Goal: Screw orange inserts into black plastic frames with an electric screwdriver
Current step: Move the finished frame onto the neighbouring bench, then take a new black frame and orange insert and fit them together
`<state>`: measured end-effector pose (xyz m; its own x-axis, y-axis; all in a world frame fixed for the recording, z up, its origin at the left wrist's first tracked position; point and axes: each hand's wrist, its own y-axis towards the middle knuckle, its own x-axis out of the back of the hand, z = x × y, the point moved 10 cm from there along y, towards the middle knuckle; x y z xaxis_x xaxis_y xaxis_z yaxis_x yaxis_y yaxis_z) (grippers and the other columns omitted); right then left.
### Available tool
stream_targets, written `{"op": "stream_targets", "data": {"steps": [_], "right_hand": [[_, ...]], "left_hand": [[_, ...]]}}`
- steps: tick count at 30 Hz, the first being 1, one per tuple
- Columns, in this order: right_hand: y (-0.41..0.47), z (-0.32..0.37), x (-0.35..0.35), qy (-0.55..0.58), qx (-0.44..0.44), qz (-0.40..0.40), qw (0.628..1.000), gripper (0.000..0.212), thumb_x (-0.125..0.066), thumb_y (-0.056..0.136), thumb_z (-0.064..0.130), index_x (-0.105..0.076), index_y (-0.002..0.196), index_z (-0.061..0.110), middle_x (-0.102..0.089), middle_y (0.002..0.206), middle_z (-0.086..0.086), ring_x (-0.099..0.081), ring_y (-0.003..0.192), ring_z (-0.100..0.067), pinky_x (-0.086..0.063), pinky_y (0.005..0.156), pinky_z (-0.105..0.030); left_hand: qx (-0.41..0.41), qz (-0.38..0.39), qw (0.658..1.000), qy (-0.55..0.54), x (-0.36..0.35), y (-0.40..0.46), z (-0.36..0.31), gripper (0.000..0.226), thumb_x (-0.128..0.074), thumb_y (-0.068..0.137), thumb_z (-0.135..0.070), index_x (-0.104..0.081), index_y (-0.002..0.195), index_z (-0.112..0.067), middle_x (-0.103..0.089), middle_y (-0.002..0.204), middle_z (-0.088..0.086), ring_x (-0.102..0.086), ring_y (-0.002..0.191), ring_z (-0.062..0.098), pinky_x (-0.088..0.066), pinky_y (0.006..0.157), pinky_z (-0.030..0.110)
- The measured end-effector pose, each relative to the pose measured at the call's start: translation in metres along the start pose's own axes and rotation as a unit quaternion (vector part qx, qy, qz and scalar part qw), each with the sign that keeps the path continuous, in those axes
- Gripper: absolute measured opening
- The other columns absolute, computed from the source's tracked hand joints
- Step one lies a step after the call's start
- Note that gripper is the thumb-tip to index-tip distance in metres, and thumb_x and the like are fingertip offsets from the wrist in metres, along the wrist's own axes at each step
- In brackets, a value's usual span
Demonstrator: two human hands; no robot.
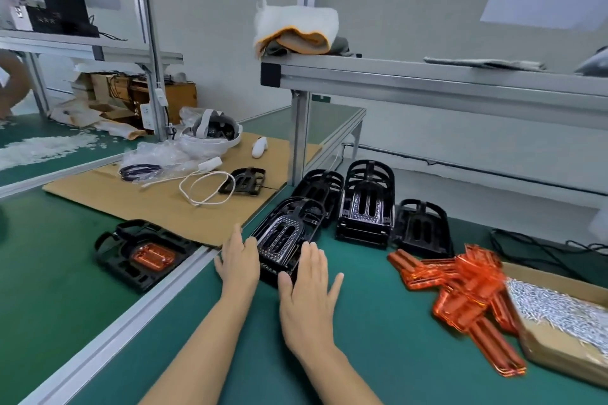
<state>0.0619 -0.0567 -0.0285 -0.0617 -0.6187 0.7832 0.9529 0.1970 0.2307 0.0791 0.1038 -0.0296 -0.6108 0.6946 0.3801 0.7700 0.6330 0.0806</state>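
Observation:
A stack of black plastic frames (283, 235) lies on the green mat in front of me. My left hand (238, 256) touches its left side with straight fingers. My right hand (307, 283) rests flat against its right front corner, fingers spread. More black frames (367, 207) stand in stacks behind, toward the right. A heap of orange inserts (460, 286) lies on the mat to the right. One black frame holding an orange insert (148, 253) lies on the left table. No electric screwdriver is in view.
A cardboard box of small silver screws (556, 309) sits at the right edge. A metal shelf (427, 79) overhangs the back. On brown cardboard (158, 197) at the left lie a headset (214, 131), cables and another black frame (245, 179). An aluminium rail (131, 316) divides the tables.

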Motion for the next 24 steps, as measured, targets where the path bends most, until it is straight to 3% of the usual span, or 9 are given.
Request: {"op": "stream_targets", "data": {"steps": [6, 13, 19, 24], "right_hand": [[0.001, -0.002, -0.007, -0.003, 0.001, 0.026, 1.000, 0.062, -0.017, 0.104, 0.042, 0.015, 0.152, 0.019, 0.020, 0.160, 0.007, 0.022, 0.145, -0.008, 0.023, 0.112, -0.043], [0.001, -0.003, -0.009, -0.009, -0.004, 0.034, 0.999, 0.063, -0.017, 0.104, 0.042, 0.015, 0.152, 0.016, 0.019, 0.160, 0.005, 0.022, 0.145, -0.009, 0.024, 0.112, -0.042], [0.001, -0.003, -0.005, 0.006, -0.003, 0.022, 1.000, 0.062, -0.017, 0.104, 0.040, 0.014, 0.152, 0.017, 0.018, 0.161, 0.005, 0.022, 0.145, -0.008, 0.023, 0.114, -0.042], [0.001, -0.003, -0.004, 0.004, -0.008, 0.023, 1.000, 0.061, -0.017, 0.104, 0.040, 0.014, 0.152, 0.017, 0.017, 0.161, 0.006, 0.021, 0.145, -0.007, 0.023, 0.114, -0.041]], "left_hand": [[-0.021, 0.003, 0.999, -0.037, -0.004, -0.002, 0.001, 0.051, -0.028, 0.097, -0.018, -0.029, 0.147, -0.027, -0.042, 0.144, -0.013, -0.023, 0.140, 0.009, 0.004, 0.117, 0.042], [-0.036, 0.001, 0.998, -0.044, -0.002, -0.002, -0.003, 0.047, -0.028, 0.098, -0.017, -0.039, 0.143, -0.027, -0.040, 0.143, -0.019, -0.027, 0.136, 0.004, 0.004, 0.117, 0.043], [-0.053, -0.002, 0.998, -0.031, 0.001, -0.006, -0.006, 0.051, -0.027, 0.097, -0.014, -0.034, 0.145, -0.029, -0.045, 0.141, -0.018, -0.025, 0.138, 0.006, 0.006, 0.114, 0.044], [-0.066, 0.011, 0.997, 0.027, -0.004, -0.008, -0.011, 0.052, -0.030, 0.098, -0.014, -0.028, 0.148, -0.030, -0.039, 0.146, -0.017, -0.013, 0.143, 0.009, 0.007, 0.112, 0.048]]}}
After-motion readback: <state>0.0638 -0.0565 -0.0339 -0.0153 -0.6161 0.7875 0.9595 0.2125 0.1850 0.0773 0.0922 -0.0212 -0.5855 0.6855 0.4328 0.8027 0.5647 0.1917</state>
